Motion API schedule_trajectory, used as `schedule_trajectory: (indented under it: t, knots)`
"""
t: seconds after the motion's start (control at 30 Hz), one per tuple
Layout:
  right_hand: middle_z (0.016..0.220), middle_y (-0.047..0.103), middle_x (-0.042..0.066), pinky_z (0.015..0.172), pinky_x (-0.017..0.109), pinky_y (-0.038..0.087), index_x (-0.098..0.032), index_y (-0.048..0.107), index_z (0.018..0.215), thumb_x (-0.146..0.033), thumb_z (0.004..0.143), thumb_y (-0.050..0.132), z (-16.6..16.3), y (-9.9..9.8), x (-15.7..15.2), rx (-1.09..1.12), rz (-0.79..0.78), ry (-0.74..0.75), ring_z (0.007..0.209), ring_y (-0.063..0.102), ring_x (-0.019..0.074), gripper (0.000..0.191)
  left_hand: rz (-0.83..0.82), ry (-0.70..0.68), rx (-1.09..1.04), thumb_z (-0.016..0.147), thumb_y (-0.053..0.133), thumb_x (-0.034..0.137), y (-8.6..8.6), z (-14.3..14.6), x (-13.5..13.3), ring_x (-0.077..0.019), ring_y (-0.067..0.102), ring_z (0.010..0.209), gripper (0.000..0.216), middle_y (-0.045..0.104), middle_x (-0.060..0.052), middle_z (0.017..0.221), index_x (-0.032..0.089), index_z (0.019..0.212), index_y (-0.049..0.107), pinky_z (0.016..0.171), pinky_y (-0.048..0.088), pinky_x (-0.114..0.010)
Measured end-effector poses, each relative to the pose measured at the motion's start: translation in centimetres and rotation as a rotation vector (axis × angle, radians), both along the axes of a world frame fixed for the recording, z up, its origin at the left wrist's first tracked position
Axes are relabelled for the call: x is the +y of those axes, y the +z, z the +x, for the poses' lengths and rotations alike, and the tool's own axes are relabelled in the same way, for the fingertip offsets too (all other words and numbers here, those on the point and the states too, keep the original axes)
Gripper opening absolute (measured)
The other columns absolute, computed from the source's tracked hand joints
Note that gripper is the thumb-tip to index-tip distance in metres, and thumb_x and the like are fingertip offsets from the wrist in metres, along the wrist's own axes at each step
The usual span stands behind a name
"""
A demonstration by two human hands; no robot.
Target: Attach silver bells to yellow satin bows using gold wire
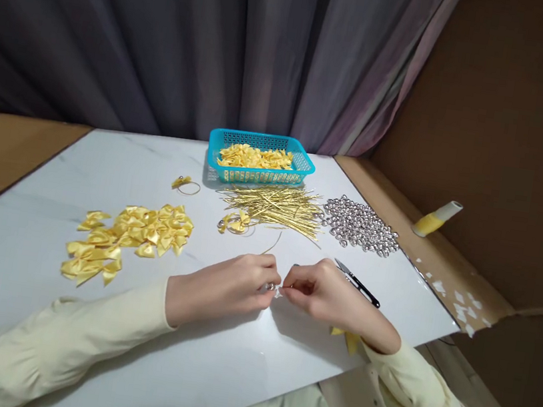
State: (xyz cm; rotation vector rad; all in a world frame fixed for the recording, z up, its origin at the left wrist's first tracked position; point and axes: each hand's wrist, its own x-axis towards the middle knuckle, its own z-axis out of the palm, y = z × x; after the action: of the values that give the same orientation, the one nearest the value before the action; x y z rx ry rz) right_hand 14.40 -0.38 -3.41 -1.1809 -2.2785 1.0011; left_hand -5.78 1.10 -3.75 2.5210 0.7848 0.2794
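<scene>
My left hand (pixel 243 284) is closed in a pinch, and a small shiny silver bell (pixel 270 287) shows at its fingertips. A thin gold wire tie (pixel 273 243) sticks up behind that hand. Close beside it, my right hand (pixel 322 291) pinches thumb and forefinger together, nearly meeting the left fingertips. A small whitish bit (pixel 278 293) shows between the two hands; what the right fingers grip is too small to make out. A yellow satin bow (pixel 346 339) lies partly hidden under my right wrist. Black-handled thread snips (pixel 358 284) lie just behind the right hand.
Yellow bows (pixel 151 230) lie loose at left. A blue basket (pixel 213 148) holds more bows. Gold ties (pixel 276 205) and silver bells (pixel 362 226) lie in piles. Bow-and-bell loops (pixel 236 223) rest nearby. A yellow-white thread spool (pixel 437 219) and white scraps (pixel 464 305) lie on the right ledge.
</scene>
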Motion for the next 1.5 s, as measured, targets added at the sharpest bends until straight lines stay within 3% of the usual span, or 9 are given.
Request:
schedule_trajectory:
  t: [0.5, 0.63, 0.73, 0.93, 1.07, 1.3, 1.5]
  knots:
    - [0.049, 0.047, -0.006, 0.05, 0.02, 0.03, -0.015, 0.067, 0.065, -0.005, 0.073, 0.056, 0.2, 0.1, 0.1, 0.011, -0.009, 0.017, 0.046, 0.037, 0.0067, 0.017, -0.016, 0.009, 0.009, 0.088, 0.051, 0.012, 0.7, 0.3, -0.2, -0.0186, 0.06, 0.076, 0.019, 0.06, -0.006, 0.083, 0.014, 0.082, 0.069, 0.069, 0.043, -0.03]
    - [0.05, 0.051, -0.005, 0.051, 0.021, 0.031, -0.016, 0.067, 0.065, -0.005, 0.074, 0.056, 0.2, 0.0, 0.3, 0.063, -0.082, 0.017, 0.047, 0.04, 0.0075, 0.017, -0.042, 0.019, -0.02, 0.089, 0.05, 0.014, 0.7, 0.3, -0.1, -0.0184, 0.059, 0.075, 0.021, 0.059, -0.005, 0.083, 0.015, 0.081, 0.069, 0.07, 0.043, -0.03]
    - [0.052, 0.058, -0.003, 0.049, 0.021, 0.033, -0.016, 0.066, 0.067, -0.015, 0.081, 0.06, 0.7, -0.4, 0.6, 0.141, -0.188, 0.017, 0.047, 0.045, 0.0085, 0.015, -0.073, 0.041, -0.072, 0.089, 0.053, 0.018, 0.9, 0.2, 0.0, -0.0186, 0.058, 0.079, 0.017, 0.06, -0.005, 0.086, 0.015, 0.09, 0.07, 0.072, 0.043, -0.031]
    - [0.058, 0.065, -0.001, 0.041, 0.02, 0.038, -0.017, 0.064, 0.077, -0.039, 0.084, 0.067, 1.6, -1.1, 1.2, 0.392, -0.404, 0.013, 0.041, 0.048, 0.0075, 0.023, -0.288, 0.104, -0.177, 0.077, 0.073, 0.028, 2.1, 0.1, 0.6, -0.0129, 0.053, 0.066, 0.025, 0.057, 0.003, 0.073, 0.017, 0.099, 0.069, 0.062, 0.043, -0.025]
    - [0.067, 0.07, 0.001, 0.041, 0.02, 0.044, -0.019, 0.06, 0.08, -0.046, 0.082, 0.07, 1.7, -0.9, 1.5, 0.562, -0.448, 0.006, 0.047, 0.059, 0.0101, 0.029, -0.504, 0.149, -0.248, 0.08, 0.072, 0.037, 2.4, -0.4, 1.4, -0.0133, 0.06, 0.071, 0.035, 0.067, 0.0, 0.085, 0.018, 0.109, 0.066, 0.065, 0.049, -0.025]
    - [0.068, 0.073, -0.001, 0.042, 0.019, 0.044, -0.022, 0.048, 0.088, -0.048, 0.081, 0.072, 1.3, -0.9, 1.8, 0.757, -0.45, 0.002, 0.042, 0.056, 0.008, 0.036, -0.645, 0.242, -0.375, 0.09, 0.061, 0.041, 2.0, -0.5, 2.2, -0.0159, 0.064, 0.082, 0.026, 0.07, -0.003, 0.093, 0.019, 0.1, 0.069, 0.075, 0.049, -0.03]
    - [0.068, 0.073, -0.001, 0.049, 0.021, 0.049, -0.02, 0.057, 0.111, -0.041, 0.082, 0.074, 0.8, -1.2, 2.0, 0.796, -0.441, 0.009, 0.047, 0.059, 0.0093, 0.04, -0.674, 0.241, -0.47, 0.093, 0.058, 0.034, 2.6, 0.3, 1.1, -0.013, 0.062, 0.075, 0.02, 0.068, 0.0, 0.079, 0.018, 0.089, 0.068, 0.072, 0.047, -0.027]
